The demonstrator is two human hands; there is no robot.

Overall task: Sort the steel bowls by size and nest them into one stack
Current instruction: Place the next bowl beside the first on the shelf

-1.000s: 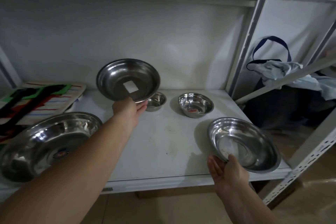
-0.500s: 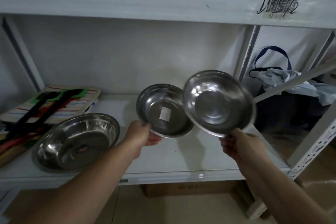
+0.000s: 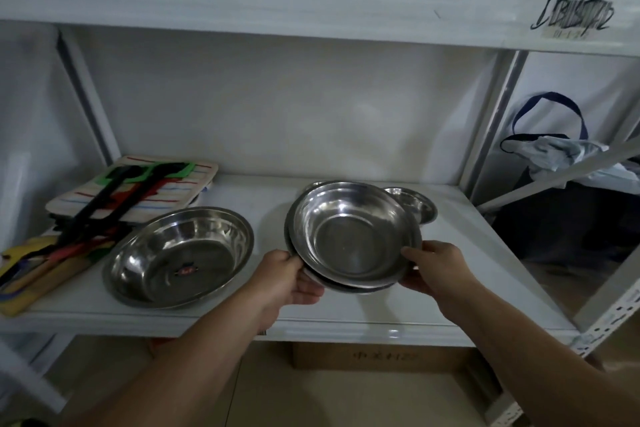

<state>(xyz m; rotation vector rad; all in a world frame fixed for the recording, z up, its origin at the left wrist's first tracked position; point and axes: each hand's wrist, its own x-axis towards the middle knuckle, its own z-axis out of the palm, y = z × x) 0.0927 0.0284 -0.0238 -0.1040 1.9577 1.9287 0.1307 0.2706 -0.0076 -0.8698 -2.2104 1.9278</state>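
Two medium steel bowls are nested together and held tilted above the white shelf. My left hand grips their left rim and my right hand grips the right rim. The lower bowl shows only as a thin edge under the upper one. The largest steel bowl lies on the shelf to the left. A small bowl stands behind the held pair at the right. The rim of another small bowl peeks out behind them.
Striped mats with black and coloured utensils lie at the shelf's left. A shelf post stands at the right, with a dark bag and cloth beyond it. A cardboard box sits on the floor below.
The two bowls held apart half a second ago are now nested, the right-hand one inside the left-hand one. Both hands have lowered them toward the shelf.
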